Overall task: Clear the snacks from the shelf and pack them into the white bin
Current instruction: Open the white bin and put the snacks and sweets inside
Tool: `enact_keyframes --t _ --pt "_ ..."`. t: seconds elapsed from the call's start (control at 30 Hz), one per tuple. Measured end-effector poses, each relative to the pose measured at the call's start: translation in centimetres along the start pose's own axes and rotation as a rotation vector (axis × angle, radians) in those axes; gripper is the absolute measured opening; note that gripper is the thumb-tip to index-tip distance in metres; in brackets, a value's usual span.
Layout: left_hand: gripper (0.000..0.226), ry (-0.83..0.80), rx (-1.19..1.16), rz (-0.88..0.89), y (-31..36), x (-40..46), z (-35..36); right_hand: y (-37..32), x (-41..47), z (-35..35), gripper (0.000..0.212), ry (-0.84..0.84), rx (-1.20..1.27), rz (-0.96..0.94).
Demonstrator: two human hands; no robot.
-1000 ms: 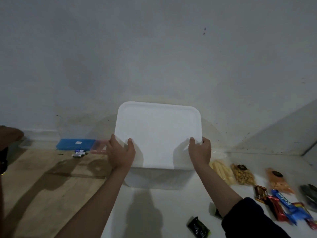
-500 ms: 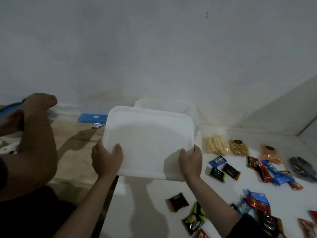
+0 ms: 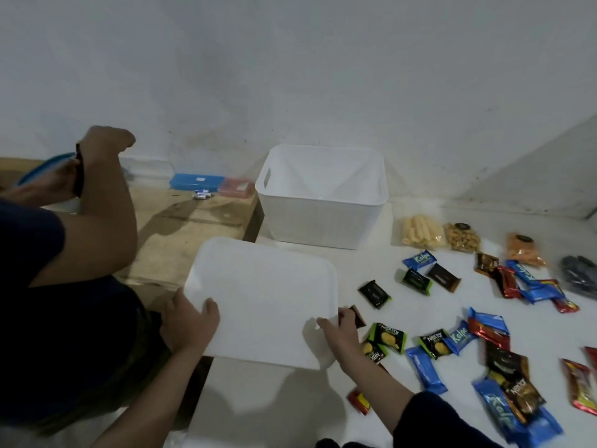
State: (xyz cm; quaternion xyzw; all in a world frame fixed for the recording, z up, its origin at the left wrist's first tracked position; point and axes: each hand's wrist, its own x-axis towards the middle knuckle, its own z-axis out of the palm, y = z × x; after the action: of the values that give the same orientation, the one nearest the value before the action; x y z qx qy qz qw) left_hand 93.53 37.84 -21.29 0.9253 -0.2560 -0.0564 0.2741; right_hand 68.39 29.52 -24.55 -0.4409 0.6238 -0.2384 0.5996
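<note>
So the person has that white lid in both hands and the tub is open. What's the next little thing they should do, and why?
Probably set the white lid down to the left, off the snacks. Both the left hand and the right hand are gripping it, the white bin already stands open with nothing visible inside, and the packets, like the Kalpa bar, lie loose on the white surface.

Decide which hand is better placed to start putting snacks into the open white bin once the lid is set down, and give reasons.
Probably the right hand: the snack packets lie right beside it, while the left hand grips the lid's far edge, away from them. The white bin stands open ahead.
</note>
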Motion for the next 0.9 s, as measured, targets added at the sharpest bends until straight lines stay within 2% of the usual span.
enact_keyframes --t 0.2,0.3,0.37,0.4,0.53,0.6,0.8,0.9 --pt "0.053 -0.102 0.023 -0.014 0.1 -1.6 2.5 0.7 -0.2 -2.1 0.061 0.118 -0.034 0.012" --pt "0.058 -0.139 0.046 -0.007 0.2 -2.5 4.0 2.3 0.5 -2.9 0.101 0.191 -0.138 0.026" --pt "0.060 -0.140 0.061 0.006 0.5 -3.2 4.7 3.8 1.0 -3.4 0.118 0.207 -0.229 0.020" --pt "0.061 -0.149 0.061 0.008 0.5 -3.5 5.0 3.6 0.1 -3.7 0.120 0.209 -0.286 0.011" --pt "0.067 -0.210 0.051 0.042 -0.3 -3.9 5.9 4.8 -0.8 -4.6 0.095 0.190 -0.518 -0.073" --pt "0.074 -0.242 0.038 0.061 -0.7 -3.9 6.2 5.6 -0.6 -4.8 0.092 0.172 -0.559 -0.110" --pt "0.097 -0.364 0.024 0.115 -1.4 -3.3 7.0 6.2 -0.1 -5.7 0.104 0.099 -0.692 -0.092" --pt "0.102 -0.418 0.106 0.184 -1.0 -3.3 7.3 6.5 -0.3 -6.4 0.117 0.069 -0.778 -0.167"
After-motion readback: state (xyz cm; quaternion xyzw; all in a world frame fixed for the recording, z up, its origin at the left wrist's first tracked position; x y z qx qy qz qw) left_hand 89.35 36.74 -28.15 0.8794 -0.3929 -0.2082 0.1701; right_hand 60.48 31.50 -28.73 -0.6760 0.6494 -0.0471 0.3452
